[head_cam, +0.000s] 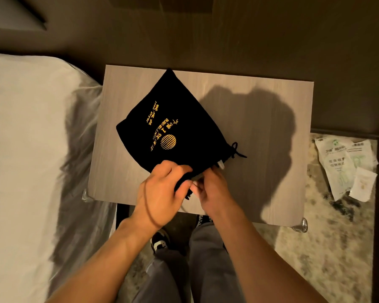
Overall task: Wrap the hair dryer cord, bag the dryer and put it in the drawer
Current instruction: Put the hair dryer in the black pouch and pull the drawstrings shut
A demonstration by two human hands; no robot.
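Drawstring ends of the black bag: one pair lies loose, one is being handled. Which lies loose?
The knotted drawstring end at the bag's right corner lies untouched on the table; the other is between both hands' fingers.

The bag [173, 125] lies on the nightstand [260, 193], toward its left half, mouth end nearest the person. Both hands meet at that near edge, left hand [160, 193] beside right hand [214, 189]. Bed [20, 149] sits left of the nightstand, paper packets [346, 167] off right (lower down).
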